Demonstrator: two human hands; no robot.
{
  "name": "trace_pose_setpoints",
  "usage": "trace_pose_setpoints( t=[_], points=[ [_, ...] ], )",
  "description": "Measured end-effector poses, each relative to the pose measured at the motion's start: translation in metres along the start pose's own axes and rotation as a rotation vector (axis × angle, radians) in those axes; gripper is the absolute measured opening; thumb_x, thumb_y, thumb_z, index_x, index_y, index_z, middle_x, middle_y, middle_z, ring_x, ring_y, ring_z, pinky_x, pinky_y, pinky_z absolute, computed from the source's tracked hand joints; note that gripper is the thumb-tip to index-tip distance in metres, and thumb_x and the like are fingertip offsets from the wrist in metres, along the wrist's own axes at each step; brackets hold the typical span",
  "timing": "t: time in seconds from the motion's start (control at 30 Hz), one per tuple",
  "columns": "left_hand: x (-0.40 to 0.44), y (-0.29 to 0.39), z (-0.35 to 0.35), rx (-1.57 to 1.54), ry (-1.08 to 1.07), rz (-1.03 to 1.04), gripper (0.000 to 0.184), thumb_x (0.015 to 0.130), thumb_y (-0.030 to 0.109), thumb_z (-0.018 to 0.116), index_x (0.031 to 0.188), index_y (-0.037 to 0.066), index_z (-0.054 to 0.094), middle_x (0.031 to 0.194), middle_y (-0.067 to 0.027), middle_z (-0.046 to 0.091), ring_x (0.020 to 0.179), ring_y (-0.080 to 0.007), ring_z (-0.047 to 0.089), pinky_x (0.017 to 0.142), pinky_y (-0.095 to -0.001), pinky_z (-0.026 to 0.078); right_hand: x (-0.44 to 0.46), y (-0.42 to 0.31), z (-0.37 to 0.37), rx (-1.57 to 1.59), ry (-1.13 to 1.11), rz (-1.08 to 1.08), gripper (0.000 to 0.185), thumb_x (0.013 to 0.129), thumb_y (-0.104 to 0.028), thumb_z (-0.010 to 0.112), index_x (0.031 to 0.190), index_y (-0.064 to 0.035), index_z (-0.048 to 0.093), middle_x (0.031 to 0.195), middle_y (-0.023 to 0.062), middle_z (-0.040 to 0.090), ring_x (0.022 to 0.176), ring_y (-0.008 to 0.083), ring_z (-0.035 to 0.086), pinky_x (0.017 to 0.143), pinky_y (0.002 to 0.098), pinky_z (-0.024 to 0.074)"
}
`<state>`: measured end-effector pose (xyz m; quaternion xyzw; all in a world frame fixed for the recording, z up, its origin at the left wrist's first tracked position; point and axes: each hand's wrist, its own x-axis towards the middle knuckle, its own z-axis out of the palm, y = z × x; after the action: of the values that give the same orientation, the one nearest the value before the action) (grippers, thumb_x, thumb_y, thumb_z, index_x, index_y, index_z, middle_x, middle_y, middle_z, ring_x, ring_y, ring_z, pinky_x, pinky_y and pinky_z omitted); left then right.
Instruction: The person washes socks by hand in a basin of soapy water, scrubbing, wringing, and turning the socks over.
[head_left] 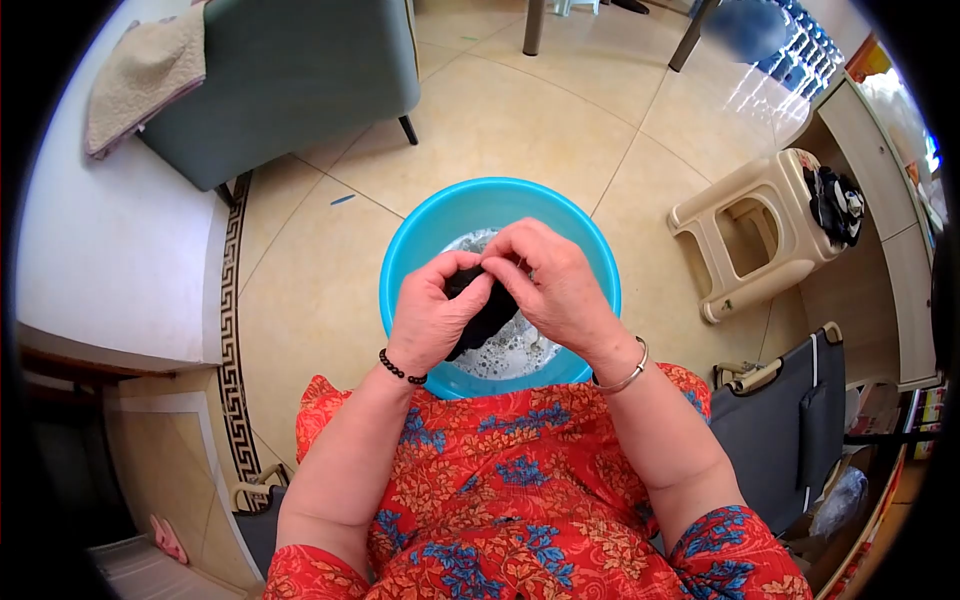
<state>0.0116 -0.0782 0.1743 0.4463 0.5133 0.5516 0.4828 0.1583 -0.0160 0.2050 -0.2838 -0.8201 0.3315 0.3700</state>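
Note:
Both hands are raised over a turquoise basin (pixel 400 235) on the tiled floor. Soapy water (pixel 515 355) with white suds lies in it. Between the hands hangs a black cloth (pixel 492 312), whose exact kind I cannot make out. My left hand (pixel 440 308), with a dark beaded bracelet at the wrist, pinches the cloth's upper edge. My right hand (pixel 550 282), with a silver bangle, pinches it close beside the left fingertips. The cloth's lower part hangs above or into the suds; which of the two I cannot tell.
A beige plastic stool (pixel 755 235) stands at the right with dark cloth items (pixel 835 205) on it. A grey-green sofa (pixel 290 90) is at the upper left, with a beige towel (pixel 150 75) beside it. A dark folding chair (pixel 790 420) is at the lower right.

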Motion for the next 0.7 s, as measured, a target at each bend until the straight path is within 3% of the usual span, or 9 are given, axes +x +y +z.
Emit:
trace_pose_setpoints(
  t=[0.1, 0.17, 0.2, 0.43, 0.5, 0.53, 0.67, 0.7],
  points=[
    [-0.001, 0.009, 0.002, 0.000, 0.005, -0.014, 0.014, 0.084, 0.009, 0.062, 0.095, 0.001, 0.061, 0.086, -0.0003, 0.062, 0.078, -0.0061, 0.055, 0.070, -0.0209, 0.047, 0.000, 0.004, 0.002, 0.221, 0.084, 0.195, 0.011, 0.084, -0.012, 0.059, 0.082, -0.0012, 0.059, 0.075, 0.0074, 0.060, 0.068, 0.0164, 0.058, 0.061, 0.0268, 0.0458],
    [0.001, 0.005, 0.000, 0.016, 0.003, 0.009, 0.014, 0.084, 0.009, 0.062, 0.095, 0.001, 0.061, 0.086, -0.0002, 0.062, 0.078, -0.0061, 0.055, 0.070, -0.0208, 0.047, 0.004, 0.009, -0.003, 0.691, 0.146, 0.465, 0.014, 0.087, -0.014, 0.058, 0.083, -0.0010, 0.058, 0.072, 0.0029, 0.058, 0.065, 0.0101, 0.056, 0.058, 0.0228, 0.0452],
    [0.001, 0.004, -0.001, 0.035, 0.005, 0.033, 0.014, 0.084, 0.009, 0.062, 0.095, 0.001, 0.061, 0.086, 0.0000, 0.062, 0.078, -0.0061, 0.055, 0.070, -0.0207, 0.047, 0.005, 0.010, -0.007, 0.697, 0.155, 0.480, 0.016, 0.088, -0.016, 0.058, 0.084, -0.0008, 0.058, 0.070, 0.0001, 0.056, 0.064, 0.0058, 0.054, 0.056, 0.0196, 0.0442],
    [0.002, 0.003, -0.001, -0.062, 0.037, 0.000, 0.013, 0.084, 0.009, 0.062, 0.095, 0.001, 0.061, 0.086, -0.0001, 0.062, 0.078, -0.0063, 0.055, 0.071, -0.0211, 0.047, 0.003, 0.002, -0.008, 0.519, 0.078, 0.422, 0.013, 0.085, -0.014, 0.061, 0.082, -0.0011, 0.059, 0.069, 0.0021, 0.058, 0.062, 0.0091, 0.054, 0.055, 0.0233, 0.0434],
    [0.002, 0.003, -0.001, -0.085, 0.032, 0.025, 0.014, 0.084, 0.010, 0.062, 0.095, 0.001, 0.061, 0.086, 0.0000, 0.062, 0.078, -0.0061, 0.055, 0.070, -0.0209, 0.047, 0.002, -0.002, -0.006, 0.160, 0.044, 0.126, 0.011, 0.082, -0.012, 0.063, 0.082, -0.0017, 0.060, 0.069, 0.0060, 0.058, 0.061, 0.0142, 0.055, 0.056, 0.0263, 0.0437],
    [0.001, 0.003, -0.001, -0.086, 0.033, 0.025, 0.014, 0.084, 0.010, 0.062, 0.095, 0.001, 0.061, 0.086, 0.0000, 0.062, 0.078, -0.0061, 0.055, 0.070, -0.0209, 0.047, 0.000, -0.003, -0.005, 0.110, 0.013, 0.114, 0.011, 0.079, -0.012, 0.064, 0.083, -0.0022, 0.060, 0.071, 0.0099, 0.058, 0.062, 0.0186, 0.055, 0.057, 0.0285, 0.0446],
    [0.002, 0.002, 0.000, -0.057, 0.002, -0.017, 0.014, 0.085, 0.010, 0.062, 0.095, 0.001, 0.062, 0.086, 0.0001, 0.062, 0.078, -0.0056, 0.055, 0.070, -0.0207, 0.047, -0.001, 0.005, 0.001, 0.064, 0.078, 0.112, 0.013, 0.083, -0.014, 0.061, 0.082, -0.0012, 0.059, 0.070, 0.0068, 0.058, 0.061, 0.0147, 0.055, 0.055, 0.0269, 0.0444],
    [0.002, 0.001, 0.000, -0.100, -0.002, -0.042, 0.014, 0.085, 0.011, 0.062, 0.095, 0.001, 0.062, 0.086, 0.0000, 0.062, 0.078, -0.0056, 0.055, 0.070, -0.0206, 0.047, 0.000, 0.007, -0.002, 0.328, 0.048, 0.297, 0.016, 0.086, -0.017, 0.059, 0.081, -0.0014, 0.058, 0.069, 0.0047, 0.057, 0.061, 0.0124, 0.054, 0.054, 0.0254, 0.0438]
  ],
)
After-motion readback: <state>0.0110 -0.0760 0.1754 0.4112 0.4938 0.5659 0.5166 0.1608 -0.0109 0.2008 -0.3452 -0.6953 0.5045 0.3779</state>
